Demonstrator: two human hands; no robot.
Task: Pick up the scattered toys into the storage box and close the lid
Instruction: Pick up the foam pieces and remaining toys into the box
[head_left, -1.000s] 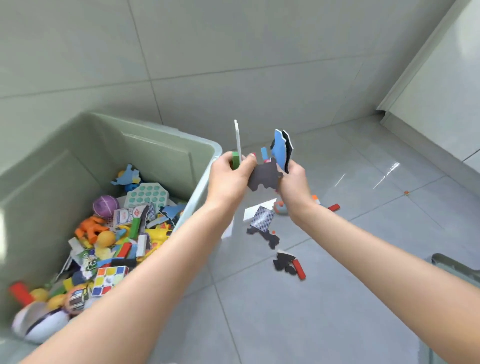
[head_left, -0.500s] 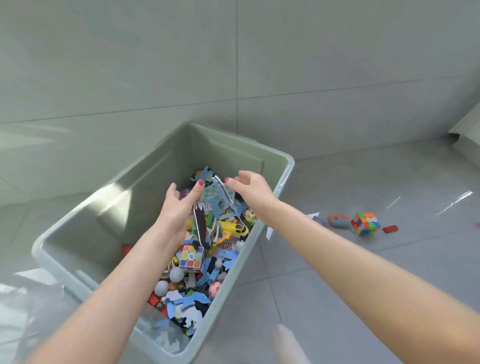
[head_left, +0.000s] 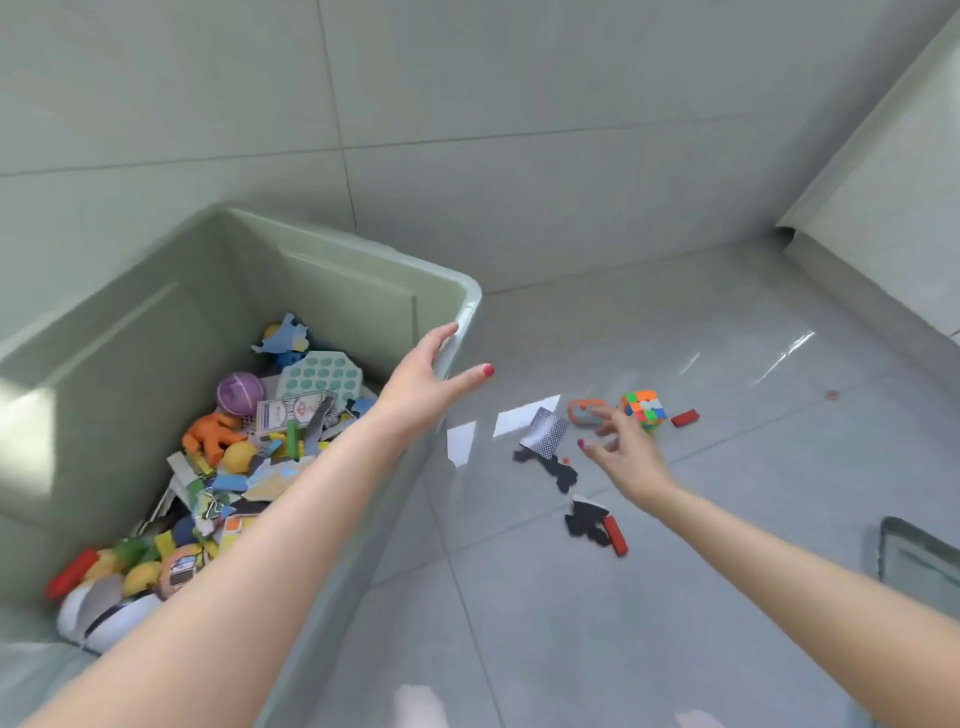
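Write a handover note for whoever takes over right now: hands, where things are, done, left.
Left hand: open, holds nothing, over the right rim of the storage box.
Right hand: open, empty, fingers spread, reaching toward floor toys.
Done: the box holds a heap of toys.
Left on the floor: colour cube, orange-rimmed toy, two red blocks, patterned card, black puzzle pieces, white cards.
Box is open; a grey piece, maybe the lid, lies at the right edge. Close it last.
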